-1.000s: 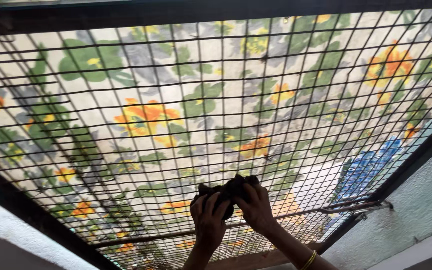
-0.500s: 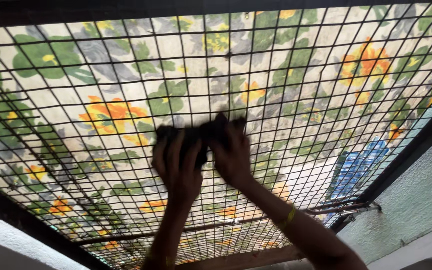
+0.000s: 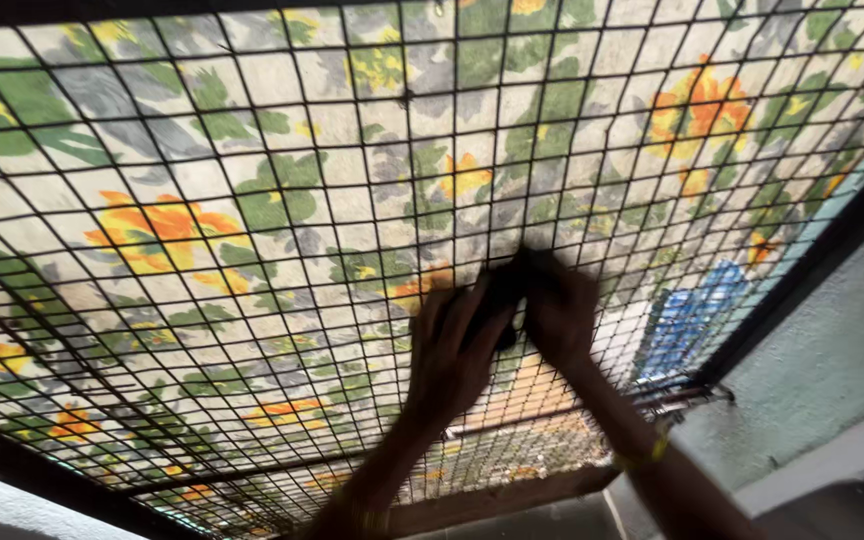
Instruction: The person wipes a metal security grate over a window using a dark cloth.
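I look up at a black metal wire grille (image 3: 252,180) set overhead, with a floral sheet (image 3: 172,225) of orange flowers and green leaves lying above it. My left hand (image 3: 449,350) and my right hand (image 3: 562,318) are both raised and pressed against the grille's underside. Together they grip a dark crumpled cloth (image 3: 508,290) held against the wires. Both hands are blurred by motion. A yellow bangle (image 3: 652,450) circles my right wrist.
A dark frame (image 3: 802,260) borders the grille on the right, beside a pale green wall (image 3: 832,350). A blue patch (image 3: 692,315) shows through the mesh near a metal latch (image 3: 682,395). A white wall edge (image 3: 12,500) lies at lower left.
Both hands with the cloth swept up and left across the grille, then back right and slightly down. The view has shifted, so the grille now fills more of the frame.
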